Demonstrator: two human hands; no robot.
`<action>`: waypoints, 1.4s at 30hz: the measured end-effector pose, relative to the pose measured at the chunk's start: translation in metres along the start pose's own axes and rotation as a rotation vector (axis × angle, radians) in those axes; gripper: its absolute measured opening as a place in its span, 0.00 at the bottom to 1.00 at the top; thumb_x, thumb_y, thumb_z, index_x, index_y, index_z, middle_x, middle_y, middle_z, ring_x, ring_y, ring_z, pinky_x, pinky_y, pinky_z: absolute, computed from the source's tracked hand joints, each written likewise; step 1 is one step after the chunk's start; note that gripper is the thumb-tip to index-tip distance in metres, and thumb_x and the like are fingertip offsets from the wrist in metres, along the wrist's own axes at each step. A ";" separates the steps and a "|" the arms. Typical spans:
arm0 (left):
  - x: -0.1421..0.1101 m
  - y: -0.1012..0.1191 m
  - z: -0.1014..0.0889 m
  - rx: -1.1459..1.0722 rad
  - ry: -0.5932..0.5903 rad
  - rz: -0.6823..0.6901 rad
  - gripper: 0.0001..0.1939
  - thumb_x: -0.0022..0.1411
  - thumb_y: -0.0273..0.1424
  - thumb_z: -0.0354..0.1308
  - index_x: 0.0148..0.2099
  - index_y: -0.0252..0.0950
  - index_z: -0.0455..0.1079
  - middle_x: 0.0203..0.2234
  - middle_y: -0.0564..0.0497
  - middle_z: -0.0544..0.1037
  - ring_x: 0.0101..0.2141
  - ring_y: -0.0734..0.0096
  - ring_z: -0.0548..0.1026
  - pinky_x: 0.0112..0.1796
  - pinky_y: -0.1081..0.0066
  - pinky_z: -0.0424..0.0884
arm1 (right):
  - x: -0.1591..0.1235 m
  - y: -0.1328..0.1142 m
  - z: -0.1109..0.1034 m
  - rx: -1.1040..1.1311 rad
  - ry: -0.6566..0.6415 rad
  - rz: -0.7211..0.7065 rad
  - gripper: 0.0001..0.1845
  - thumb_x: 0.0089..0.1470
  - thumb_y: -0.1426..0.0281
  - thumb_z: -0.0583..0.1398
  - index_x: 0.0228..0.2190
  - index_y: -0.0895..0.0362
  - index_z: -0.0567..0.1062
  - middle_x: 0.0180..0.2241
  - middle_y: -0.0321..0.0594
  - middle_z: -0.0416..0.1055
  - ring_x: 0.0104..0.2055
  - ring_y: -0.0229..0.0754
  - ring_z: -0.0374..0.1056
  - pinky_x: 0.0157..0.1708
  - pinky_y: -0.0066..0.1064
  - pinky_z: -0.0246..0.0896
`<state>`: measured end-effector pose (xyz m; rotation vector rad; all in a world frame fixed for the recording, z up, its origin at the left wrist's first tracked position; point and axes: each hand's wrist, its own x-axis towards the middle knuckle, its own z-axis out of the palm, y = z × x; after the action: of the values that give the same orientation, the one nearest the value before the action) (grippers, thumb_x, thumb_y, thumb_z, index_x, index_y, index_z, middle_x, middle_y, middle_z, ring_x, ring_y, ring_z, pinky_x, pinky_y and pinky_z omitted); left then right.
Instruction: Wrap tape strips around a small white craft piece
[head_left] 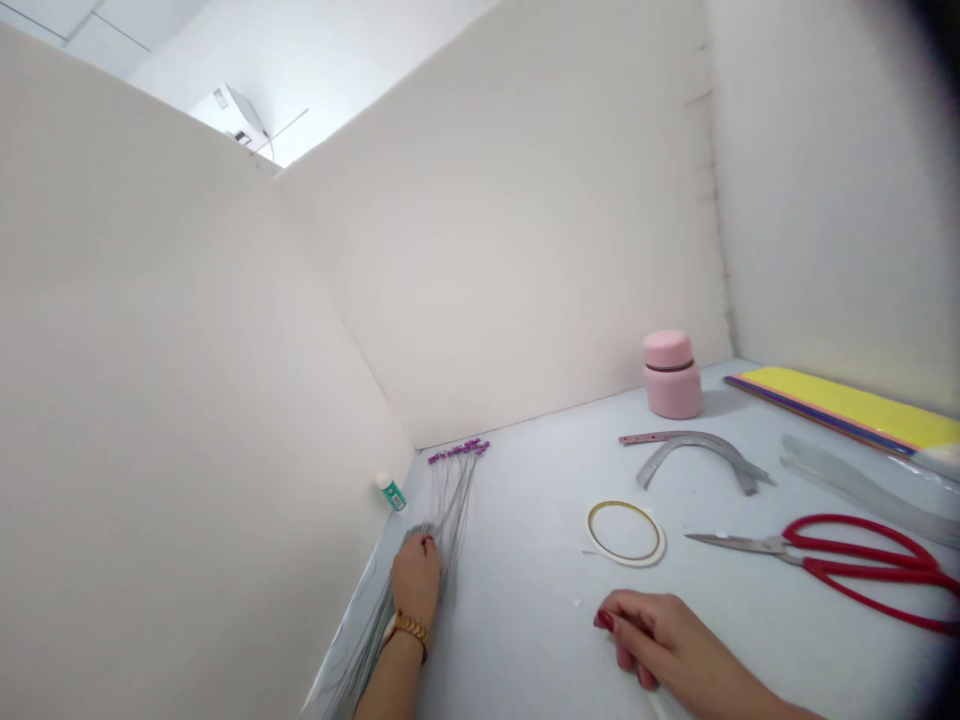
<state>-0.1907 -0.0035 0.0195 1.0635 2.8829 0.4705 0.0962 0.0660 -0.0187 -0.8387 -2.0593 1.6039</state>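
Observation:
My left hand (pixel 417 578), with a gold watch band (pixel 412 627) at the wrist, rests at the left side of the table. Its fingers are closed on the ends of a bundle of thin grey-green wires (pixel 367 640). Just beyond it lie several thin stems (pixel 459 500) tipped with small purple beads or buds (pixel 459 452). My right hand (pixel 664 640) hovers low near the front, thumb and fingers pressed together. Whatever it may pinch is too small or hidden; a pale strip shows faintly below it. A roll of white tape (pixel 654 553) lies flat beyond this hand.
Red-handled scissors (pixel 795 548) lie at the right, blades pointing left. Behind them are curved grey strips (pixel 697 445), clear plastic strips (pixel 862 485) and coloured sheets (pixel 840 400). A pink jar (pixel 673 378) stands at the back; a glue stick (pixel 391 492) lies by the left wall (pixel 187 400).

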 end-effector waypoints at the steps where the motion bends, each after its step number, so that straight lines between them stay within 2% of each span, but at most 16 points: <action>1: -0.001 0.000 0.000 0.020 -0.001 0.006 0.15 0.60 0.32 0.52 0.49 0.34 0.64 0.44 0.46 0.70 0.39 0.65 0.72 0.38 0.60 0.69 | 0.000 0.000 0.000 0.001 0.000 0.002 0.12 0.51 0.66 0.50 0.25 0.58 0.68 0.20 0.35 0.67 0.18 0.33 0.62 0.20 0.22 0.54; 11: -0.011 -0.002 -0.010 0.264 0.026 0.051 0.14 0.60 0.32 0.51 0.48 0.34 0.64 0.43 0.46 0.70 0.38 0.66 0.72 0.37 0.61 0.70 | -0.002 0.000 0.000 -0.005 -0.003 0.007 0.12 0.52 0.66 0.50 0.25 0.59 0.69 0.20 0.36 0.68 0.19 0.33 0.63 0.20 0.22 0.55; 13: -0.016 0.000 -0.014 0.317 0.027 0.064 0.13 0.61 0.33 0.51 0.46 0.34 0.65 0.41 0.47 0.72 0.37 0.67 0.72 0.36 0.62 0.70 | -0.004 -0.004 -0.001 -0.016 0.017 0.009 0.13 0.52 0.66 0.49 0.26 0.59 0.70 0.20 0.36 0.69 0.18 0.33 0.63 0.19 0.22 0.54; 15: -0.024 0.004 -0.018 0.352 0.039 0.099 0.14 0.62 0.35 0.49 0.45 0.32 0.66 0.35 0.48 0.74 0.33 0.68 0.74 0.35 0.61 0.70 | -0.005 -0.007 -0.002 -0.019 0.026 -0.004 0.13 0.51 0.66 0.50 0.26 0.59 0.71 0.20 0.36 0.69 0.18 0.33 0.62 0.19 0.22 0.54; 17: -0.033 0.010 -0.021 0.361 0.064 0.160 0.17 0.64 0.35 0.42 0.43 0.30 0.68 0.29 0.42 0.76 0.31 0.56 0.75 0.31 0.57 0.68 | -0.006 -0.008 -0.002 -0.019 0.040 -0.006 0.12 0.50 0.68 0.50 0.26 0.60 0.71 0.19 0.36 0.69 0.17 0.32 0.61 0.18 0.22 0.54; 20: -0.052 0.020 -0.018 0.314 0.098 0.290 0.19 0.64 0.33 0.39 0.42 0.31 0.69 0.34 0.37 0.75 0.34 0.51 0.74 0.32 0.57 0.68 | -0.005 -0.007 -0.003 -0.016 0.068 0.012 0.10 0.48 0.70 0.51 0.25 0.59 0.71 0.19 0.35 0.69 0.17 0.32 0.61 0.19 0.21 0.55; 23: -0.083 0.031 -0.002 0.237 0.080 0.453 0.16 0.62 0.30 0.41 0.42 0.32 0.70 0.39 0.41 0.74 0.41 0.58 0.72 0.40 0.63 0.66 | -0.006 -0.008 -0.003 -0.020 0.058 0.006 0.09 0.47 0.68 0.54 0.22 0.59 0.70 0.18 0.34 0.68 0.18 0.32 0.61 0.19 0.21 0.54; 25: -0.107 0.035 0.011 0.198 0.054 0.537 0.15 0.61 0.29 0.44 0.45 0.35 0.69 0.44 0.44 0.73 0.45 0.63 0.69 0.45 0.69 0.64 | -0.008 -0.011 -0.003 -0.027 0.044 -0.020 0.13 0.49 0.65 0.55 0.18 0.59 0.67 0.17 0.34 0.67 0.18 0.32 0.60 0.20 0.22 0.54; 28: -0.135 0.035 0.021 0.167 0.054 0.556 0.17 0.61 0.27 0.43 0.50 0.34 0.66 0.49 0.44 0.70 0.50 0.66 0.65 0.50 0.69 0.59 | -0.011 -0.016 -0.004 -0.013 0.017 -0.045 0.17 0.52 0.60 0.52 0.19 0.58 0.64 0.17 0.34 0.66 0.19 0.34 0.61 0.21 0.23 0.54; 31: -0.144 0.022 0.014 0.147 0.075 0.514 0.16 0.61 0.29 0.44 0.49 0.39 0.67 0.47 0.50 0.72 0.47 0.72 0.67 0.48 0.76 0.60 | -0.013 -0.019 -0.005 -0.061 -0.023 -0.066 0.17 0.53 0.60 0.51 0.20 0.57 0.65 0.19 0.36 0.68 0.21 0.35 0.62 0.22 0.25 0.55; 33: -0.141 0.005 0.003 0.150 0.110 0.456 0.15 0.61 0.28 0.45 0.47 0.38 0.68 0.45 0.50 0.73 0.45 0.73 0.69 0.47 0.78 0.61 | -0.014 -0.020 -0.006 -0.104 -0.030 -0.070 0.17 0.53 0.60 0.51 0.20 0.57 0.65 0.20 0.35 0.68 0.22 0.36 0.62 0.23 0.25 0.55; 38: -0.120 -0.044 -0.021 0.205 0.219 0.292 0.16 0.61 0.28 0.43 0.44 0.32 0.69 0.39 0.44 0.74 0.41 0.64 0.71 0.45 0.70 0.63 | -0.015 -0.019 -0.006 -0.120 -0.020 -0.094 0.18 0.53 0.60 0.50 0.20 0.57 0.65 0.19 0.36 0.68 0.21 0.36 0.62 0.22 0.25 0.56; 42: -0.100 -0.071 -0.020 0.232 0.254 0.241 0.15 0.58 0.30 0.45 0.41 0.29 0.70 0.36 0.40 0.75 0.39 0.58 0.71 0.44 0.63 0.64 | -0.014 -0.013 -0.004 -0.148 0.007 -0.120 0.16 0.54 0.62 0.50 0.21 0.58 0.66 0.20 0.36 0.69 0.22 0.35 0.64 0.22 0.23 0.58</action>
<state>-0.1613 -0.1238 0.0110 1.5010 3.1019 0.3020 0.1066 0.0576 -0.0044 -0.7524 -2.2001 1.3973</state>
